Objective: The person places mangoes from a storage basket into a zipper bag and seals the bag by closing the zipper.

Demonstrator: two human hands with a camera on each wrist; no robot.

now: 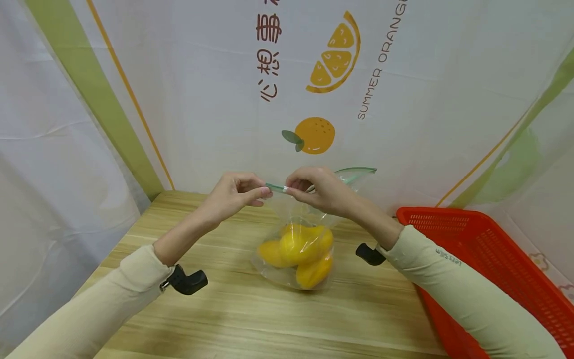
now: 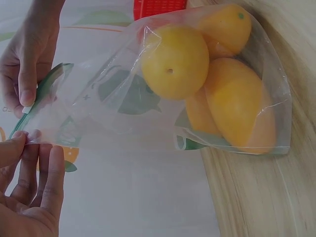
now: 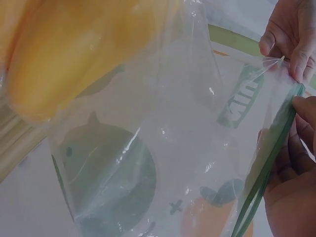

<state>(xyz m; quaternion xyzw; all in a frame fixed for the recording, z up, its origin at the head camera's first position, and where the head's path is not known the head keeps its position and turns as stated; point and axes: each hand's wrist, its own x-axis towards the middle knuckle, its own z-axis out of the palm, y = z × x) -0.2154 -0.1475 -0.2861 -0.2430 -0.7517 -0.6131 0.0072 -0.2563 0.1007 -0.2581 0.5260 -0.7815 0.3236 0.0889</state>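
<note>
A clear zip bag (image 1: 277, 275) with a green zip strip stands on the wooden table, several yellow-orange mangoes (image 1: 293, 244) bunched in its bottom. My left hand (image 1: 235, 193) pinches the left corner of the bag's mouth between thumb and fingers. Close beside it, my right hand (image 1: 320, 187) pinches the strip at a small white slider (image 1: 285, 189). To the right of that hand the green strip (image 3: 269, 170) curves away with its edges parted. In the left wrist view the mangoes (image 2: 239, 101) show through the plastic, away from both hands.
A red plastic basket (image 1: 441, 212) stands along the table's right side, beneath my right forearm. Behind the wooden table (image 1: 179, 324) hangs a white curtain (image 1: 211, 99) printed with oranges and lettering. Black wrist mounts (image 1: 190, 282) stick out from both sleeves.
</note>
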